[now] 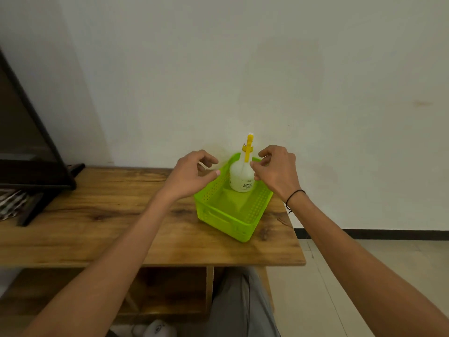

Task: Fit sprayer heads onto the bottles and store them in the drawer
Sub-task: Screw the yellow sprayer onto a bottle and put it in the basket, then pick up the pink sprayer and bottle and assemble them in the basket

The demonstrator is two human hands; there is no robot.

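A white spray bottle (240,177) with a yellow sprayer head (248,148) fitted on top stands upright in the far corner of a bright green plastic basket (218,216). My left hand (194,172) hovers just left of the bottle, over the basket's left rim, fingers curled and apart, holding nothing. On the bottle's right, my right hand (274,166) has its fingertips close to the bottle's shoulder; whether they touch it is unclear, and nothing is held in it. No drawer is visible.
The basket sits near the right end of a wooden table (109,215) against a white wall. A dark framed screen (29,142) leans at the far left with striped items beside it. A shelf and my legs show below the table edge.
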